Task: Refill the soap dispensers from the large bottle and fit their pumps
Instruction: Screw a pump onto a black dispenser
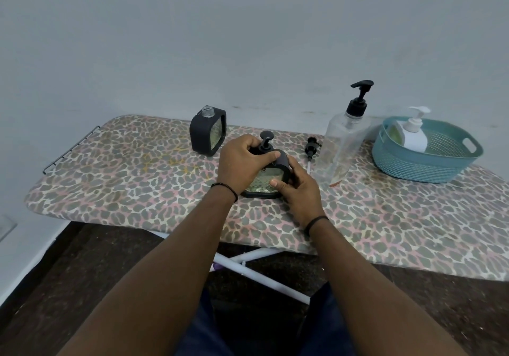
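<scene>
Right now, in the middle of the frame, the person works on one soap dispenser point(268, 174) that sits on the ironing board point(132, 168). The left hand point(241, 163) curls its fingers point(259, 156) around the black pump point(265, 142) at the top, probably to twist it on tight. The right hand point(296, 187) wraps around the side of the dispenser, with the thumb pressed on its clear front, so the dispenser does not spin or tip while the pump turns. A second dispenser point(208, 132) stands just behind, toward the upper left, and its neck is open with no pump on it. Its pump looks like the loose pump point(312, 149) lying flat on the board just to the right of the hands, close by so it is easy to grab next. The large bottle point(341, 141) stands upright right of that, with its own pump on, and it looks almost empty. At the far right a blue basket point(407, 168) holds a white bottle point(414, 135), kept out of the way. I think one dispenser is nearly done and the other one waits its turn.
</scene>
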A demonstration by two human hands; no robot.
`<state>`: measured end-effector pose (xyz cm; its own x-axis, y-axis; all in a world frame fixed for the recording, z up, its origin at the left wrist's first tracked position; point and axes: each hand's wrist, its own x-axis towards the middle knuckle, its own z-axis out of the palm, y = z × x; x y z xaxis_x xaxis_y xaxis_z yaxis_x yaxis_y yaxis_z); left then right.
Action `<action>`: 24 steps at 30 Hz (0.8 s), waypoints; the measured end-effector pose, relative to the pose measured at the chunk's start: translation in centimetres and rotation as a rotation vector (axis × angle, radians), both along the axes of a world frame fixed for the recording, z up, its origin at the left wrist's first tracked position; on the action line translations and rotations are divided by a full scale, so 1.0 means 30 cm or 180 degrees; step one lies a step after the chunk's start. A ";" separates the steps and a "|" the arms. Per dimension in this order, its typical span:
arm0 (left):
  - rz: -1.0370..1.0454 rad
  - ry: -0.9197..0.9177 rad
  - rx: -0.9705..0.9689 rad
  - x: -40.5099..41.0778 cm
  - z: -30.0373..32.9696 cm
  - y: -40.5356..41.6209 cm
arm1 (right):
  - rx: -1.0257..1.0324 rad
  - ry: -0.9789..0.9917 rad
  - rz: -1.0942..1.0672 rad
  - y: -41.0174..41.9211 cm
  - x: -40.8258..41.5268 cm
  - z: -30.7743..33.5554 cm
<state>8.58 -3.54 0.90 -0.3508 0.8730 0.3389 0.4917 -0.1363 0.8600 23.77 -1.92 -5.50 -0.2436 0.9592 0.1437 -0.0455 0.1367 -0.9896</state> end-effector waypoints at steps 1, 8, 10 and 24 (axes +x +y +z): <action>-0.0031 -0.0013 0.0011 0.001 -0.006 -0.003 | 0.0025 -0.0034 0.0004 0.001 0.000 -0.001; 0.0100 0.0059 -0.0057 0.032 -0.015 -0.017 | 0.0121 -0.0152 -0.0015 0.006 0.000 -0.004; 0.0298 0.0070 -0.0054 0.052 -0.008 -0.017 | 0.0115 -0.0181 -0.0017 0.009 0.001 -0.008; -0.0039 -0.0302 0.0054 0.018 0.000 0.000 | 0.0065 -0.0031 0.0016 -0.001 0.002 0.001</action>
<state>9.13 -3.53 0.90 -0.3714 0.8717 0.3196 0.4064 -0.1568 0.9001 23.83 -1.95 -5.47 -0.2498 0.9548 0.1609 -0.0366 0.1568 -0.9870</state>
